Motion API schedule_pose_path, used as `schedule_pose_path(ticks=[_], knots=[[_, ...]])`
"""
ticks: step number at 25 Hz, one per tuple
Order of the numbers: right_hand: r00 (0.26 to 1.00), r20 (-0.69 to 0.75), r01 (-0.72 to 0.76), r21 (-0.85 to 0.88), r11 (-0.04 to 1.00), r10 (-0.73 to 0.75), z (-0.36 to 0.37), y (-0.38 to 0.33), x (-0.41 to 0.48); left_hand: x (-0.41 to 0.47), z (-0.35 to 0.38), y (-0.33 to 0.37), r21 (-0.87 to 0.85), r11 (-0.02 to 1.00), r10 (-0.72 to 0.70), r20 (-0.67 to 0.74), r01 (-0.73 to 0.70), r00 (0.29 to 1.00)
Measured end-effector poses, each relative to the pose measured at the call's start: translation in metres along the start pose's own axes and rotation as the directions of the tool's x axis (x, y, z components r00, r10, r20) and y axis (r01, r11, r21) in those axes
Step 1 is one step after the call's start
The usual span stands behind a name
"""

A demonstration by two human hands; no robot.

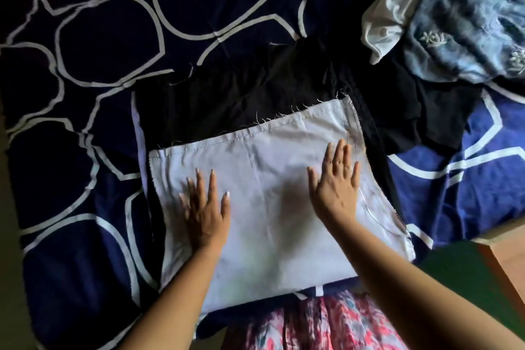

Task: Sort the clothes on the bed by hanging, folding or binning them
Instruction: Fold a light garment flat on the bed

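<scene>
Both palms down: left hand (206, 216) and right hand (336, 179) lie flat, fingers spread, on the cloth (270, 241) beneath them. Sweep outward from the middle, I'd say, chasing creases to the edges before folding; black garment (241, 94) lies just beyond the hands, pile (454, 23) far beyond the right one

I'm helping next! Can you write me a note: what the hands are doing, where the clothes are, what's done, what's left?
Left hand, right hand: both flat on the pale cloth.
It lies on a black garment on the bed; white garment and blue garment heaped far right.
Done: pale cloth laid flat.
Left: probably fold it, then sort the black garment and the heap.
</scene>
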State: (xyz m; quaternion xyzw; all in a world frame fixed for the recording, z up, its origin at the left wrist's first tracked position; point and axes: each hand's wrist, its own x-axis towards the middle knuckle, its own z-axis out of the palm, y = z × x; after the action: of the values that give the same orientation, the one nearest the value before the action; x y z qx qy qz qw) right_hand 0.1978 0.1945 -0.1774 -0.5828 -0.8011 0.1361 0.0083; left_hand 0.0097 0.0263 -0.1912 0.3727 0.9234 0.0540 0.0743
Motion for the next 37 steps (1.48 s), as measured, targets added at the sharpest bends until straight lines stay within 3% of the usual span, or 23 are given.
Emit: schedule_pose_path(ticks=[3, 7, 9, 11, 15, 18, 20, 22, 24, 26, 32, 35, 37], knots=[[0.97, 0.069, 0.228, 0.062, 0.972, -0.232, 0.017, -0.039, -0.057, -0.042, 0.014, 0.042, -0.072, 0.982, 0.173, -0.002, -0.173, 0.985], [0.9, 0.142, 0.414, 0.024, 0.91, -0.413, 0.045, -0.015, -0.095, -0.07, 0.032, 0.03, -0.051, 0.993, 0.106, 0.054, -0.104, 0.993], [0.919, 0.158, 0.371, -0.045, 0.928, -0.36, 0.042, 0.018, -0.093, -0.08, 0.037, 0.007, -0.064, 0.998, -0.01, 0.029, 0.011, 1.0], [0.972, 0.143, 0.199, -0.08, 0.977, -0.186, 0.032, 0.058, -0.088, -0.098, 0.035, -0.023, -0.062, 0.991, -0.115, 0.039, 0.117, 0.993], [0.992, 0.125, -0.005, -0.13, 0.992, 0.021, 0.012, 0.118, -0.085, -0.126, 0.021, -0.079, 0.002, 0.994, -0.105, 0.085, 0.105, 0.991], [0.991, 0.096, -0.076, -0.128, 0.989, 0.088, 0.01, 0.104, -0.089, -0.124, 0.013, -0.066, -0.029, 0.994, -0.105, 0.07, 0.107, 0.992], [0.997, 0.075, -0.016, -0.103, 0.995, 0.024, 0.013, 0.071, -0.1, -0.119, 0.013, -0.033, -0.081, 0.997, 0.023, 0.069, -0.017, 0.997], [0.976, 0.104, 0.198, -0.056, 0.979, -0.192, 0.024, 0.035, -0.124, -0.121, 0.019, -0.007, -0.106, 0.979, 0.181, 0.064, -0.173, 0.981], [0.882, 0.156, 0.452, -0.014, 0.892, -0.445, 0.04, 0.01, -0.156, -0.131, 0.027, 0.008, -0.082, 0.969, 0.239, 0.061, -0.233, 0.969], [0.793, 0.184, 0.591, -0.004, 0.807, -0.58, 0.052, 0.012, -0.175, -0.143, 0.036, 0.003, -0.03, 0.981, 0.195, 0.062, -0.194, 0.979], [0.901, 0.229, 0.396, -0.092, 0.914, -0.367, 0.033, 0.102, -0.165, -0.151, 0.029, -0.076, 0.029, 0.999, 0.016, 0.062, -0.017, 0.998], [0.888, 0.254, 0.421, -0.108, 0.901, -0.384, 0.018, 0.126, -0.164, -0.155, 0.019, -0.101, -0.03, 0.998, 0.063, 0.033, -0.062, 0.998], [0.867, 0.23, 0.473, -0.102, 0.875, -0.442, 0.017, 0.118, -0.165, -0.147, 0.012, -0.104, -0.134, 0.991, -0.013, -0.059, 0.005, 0.998]])
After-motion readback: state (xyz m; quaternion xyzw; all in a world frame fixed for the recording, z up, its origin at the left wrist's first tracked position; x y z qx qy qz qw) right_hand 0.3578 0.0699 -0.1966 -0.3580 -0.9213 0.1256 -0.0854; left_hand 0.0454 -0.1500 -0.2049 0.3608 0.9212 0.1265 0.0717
